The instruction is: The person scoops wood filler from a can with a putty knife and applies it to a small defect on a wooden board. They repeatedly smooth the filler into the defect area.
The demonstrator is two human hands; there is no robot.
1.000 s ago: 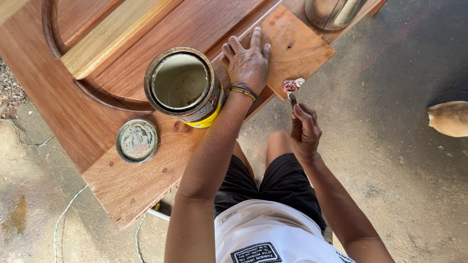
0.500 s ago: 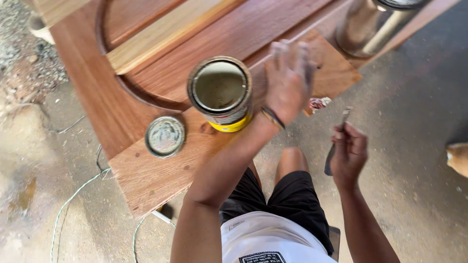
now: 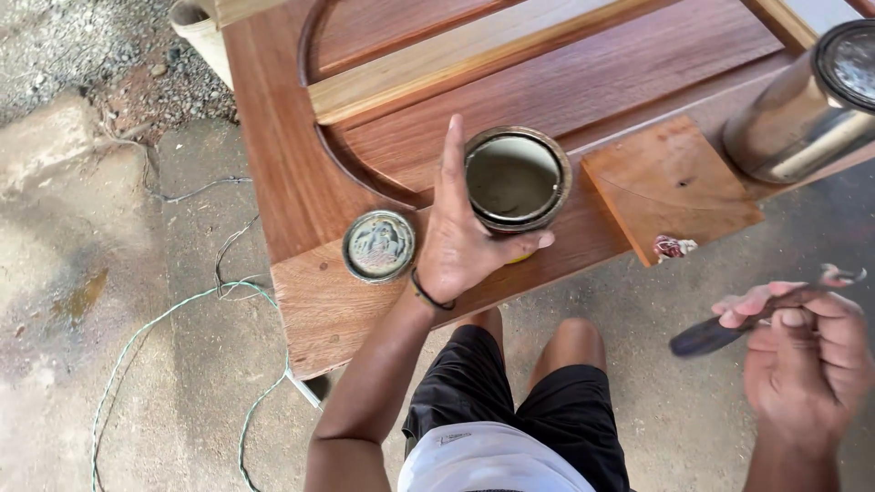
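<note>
**On the wooden door, an open tin in the left hand**

On the reddish wooden door [image 3: 301,182], near its front edge, stands a round open tin [image 3: 515,179]. Dull, greenish-grey inside, with a dark stained rim and a strip of yellow showing low on its side. Gripped by the left hand [image 3: 460,246]: thumb hooked round the near side, fingers reaching up along the far left of the rim, palm pressed against the wall. Dark band at that wrist.

Just left of the tin, flat on the wood, lies its round lid [image 3: 378,245], smeared grey and apart from the hand. To the right, a small square wooden board [image 3: 670,187] resting on the door, with a crumpled reddish-white scrap [image 3: 673,247] at its near corner. Further right, at the picture's edge, a shiny metal can [image 3: 802,114] lying tilted.

Off the door, over the concrete floor [image 3: 638,383], the right hand [image 3: 807,360] closed around a slim dark-handled tool [image 3: 729,330], blurred, handle end pointing left, fingers wrapped over its middle. Whether brush or blade cannot be told.

Down on the left, a pale green cord [image 3: 164,328] looping across the ground.
</note>
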